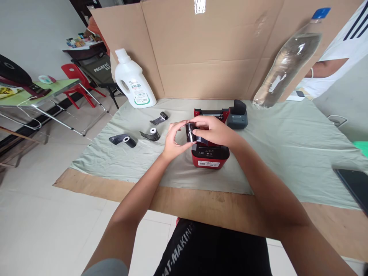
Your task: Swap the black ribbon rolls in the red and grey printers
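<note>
A glossy black ribbon roll [189, 132] is held upright over a red and black label printer [211, 158]. My left hand [174, 140] grips the roll, thumb below and fingertips above. My right hand [215, 129] closes on its right side, with a loose dark strip of ribbon under the fingers. The printer's middle is partly hidden by my right hand. Left of my hands, three more black rolls lie on the cloth with their ends unwound: one roll [154, 134] close by, another roll [130, 142] farther left, and a small roll [164, 116] behind.
A small dark grey device [237, 117] stands behind the printer. A white detergent bottle [134, 82] and a large water bottle [290, 61] lean against the cardboard screen [207, 50]. A phone [352, 186] lies at the right. Another person's arm [330, 68] shows behind the screen.
</note>
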Action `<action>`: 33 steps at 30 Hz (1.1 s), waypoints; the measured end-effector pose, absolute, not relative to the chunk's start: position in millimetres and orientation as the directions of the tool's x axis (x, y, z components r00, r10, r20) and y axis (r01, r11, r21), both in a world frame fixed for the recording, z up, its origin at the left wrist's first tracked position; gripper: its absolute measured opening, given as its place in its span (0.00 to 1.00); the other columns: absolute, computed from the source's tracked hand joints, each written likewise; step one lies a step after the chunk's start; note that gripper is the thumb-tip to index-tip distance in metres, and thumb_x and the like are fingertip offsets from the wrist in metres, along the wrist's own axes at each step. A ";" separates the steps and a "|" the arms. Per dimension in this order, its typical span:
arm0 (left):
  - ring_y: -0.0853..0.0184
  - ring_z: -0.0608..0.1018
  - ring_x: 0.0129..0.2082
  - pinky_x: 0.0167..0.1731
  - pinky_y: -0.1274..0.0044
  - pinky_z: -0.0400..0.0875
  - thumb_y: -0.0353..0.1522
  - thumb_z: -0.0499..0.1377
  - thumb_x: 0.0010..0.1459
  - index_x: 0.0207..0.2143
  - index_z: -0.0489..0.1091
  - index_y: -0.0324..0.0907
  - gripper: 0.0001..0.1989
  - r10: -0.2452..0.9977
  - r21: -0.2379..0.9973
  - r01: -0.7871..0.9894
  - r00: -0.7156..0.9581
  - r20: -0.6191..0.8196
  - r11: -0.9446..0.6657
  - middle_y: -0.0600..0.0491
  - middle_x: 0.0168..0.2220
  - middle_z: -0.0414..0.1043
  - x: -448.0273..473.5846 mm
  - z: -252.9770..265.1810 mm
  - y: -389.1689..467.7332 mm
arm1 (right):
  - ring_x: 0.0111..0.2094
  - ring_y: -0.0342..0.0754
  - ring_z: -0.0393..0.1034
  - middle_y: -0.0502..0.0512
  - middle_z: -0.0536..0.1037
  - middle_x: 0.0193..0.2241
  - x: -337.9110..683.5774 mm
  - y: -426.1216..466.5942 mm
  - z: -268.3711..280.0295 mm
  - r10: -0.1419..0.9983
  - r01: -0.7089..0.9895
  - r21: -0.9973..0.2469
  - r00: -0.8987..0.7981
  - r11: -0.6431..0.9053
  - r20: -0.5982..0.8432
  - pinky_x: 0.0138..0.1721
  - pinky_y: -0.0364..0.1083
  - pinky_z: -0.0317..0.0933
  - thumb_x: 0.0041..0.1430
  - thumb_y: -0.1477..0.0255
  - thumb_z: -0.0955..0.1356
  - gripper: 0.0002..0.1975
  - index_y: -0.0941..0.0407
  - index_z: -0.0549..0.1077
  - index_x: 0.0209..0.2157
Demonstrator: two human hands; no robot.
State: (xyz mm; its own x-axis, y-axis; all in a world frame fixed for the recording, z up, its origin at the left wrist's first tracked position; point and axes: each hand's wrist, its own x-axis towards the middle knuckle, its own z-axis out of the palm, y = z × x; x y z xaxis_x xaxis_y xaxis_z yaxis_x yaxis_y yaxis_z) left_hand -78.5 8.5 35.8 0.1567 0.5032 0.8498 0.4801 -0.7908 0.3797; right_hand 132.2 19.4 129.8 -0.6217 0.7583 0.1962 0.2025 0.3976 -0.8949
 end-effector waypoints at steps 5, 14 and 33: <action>0.57 0.77 0.52 0.45 0.67 0.74 0.46 0.72 0.55 0.63 0.62 0.49 0.38 0.483 0.355 0.489 0.162 0.860 -0.797 0.45 0.52 0.77 -74.0 35.8 5.7 | 0.36 0.49 0.76 0.54 0.84 0.40 145.7 21.6 138.9 0.802 0.381 -0.837 -0.586 0.394 0.111 0.37 0.46 0.65 0.55 0.80 0.67 0.24 0.55 0.73 0.54; 0.57 0.79 0.50 0.50 0.64 0.75 0.42 0.74 0.53 0.57 0.66 0.48 0.33 0.412 0.291 0.465 0.184 0.892 -0.836 0.47 0.49 0.78 -65.1 55.3 -7.6 | 0.36 0.49 0.73 0.53 0.83 0.37 152.4 11.2 150.4 0.829 0.466 -0.719 -0.483 0.515 0.281 0.36 0.45 0.61 0.53 0.80 0.66 0.14 0.55 0.76 0.41; 0.60 0.80 0.48 0.48 0.69 0.79 0.40 0.68 0.61 0.57 0.71 0.48 0.23 0.348 0.088 0.649 0.284 0.893 -0.756 0.46 0.50 0.74 -75.0 47.5 -2.4 | 0.39 0.51 0.78 0.53 0.78 0.37 118.5 -15.7 146.9 0.865 0.129 -0.951 -0.462 0.281 0.193 0.38 0.50 0.76 0.59 0.75 0.69 0.05 0.52 0.69 0.37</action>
State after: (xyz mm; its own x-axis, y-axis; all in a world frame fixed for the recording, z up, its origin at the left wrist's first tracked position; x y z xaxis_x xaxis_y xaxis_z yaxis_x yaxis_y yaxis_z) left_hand -75.0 -2.4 47.5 0.2844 0.3483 0.8932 0.6489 -0.7558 0.0882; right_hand 118.5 -15.7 146.9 -0.4622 0.8655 0.1933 0.1294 0.2815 -0.9508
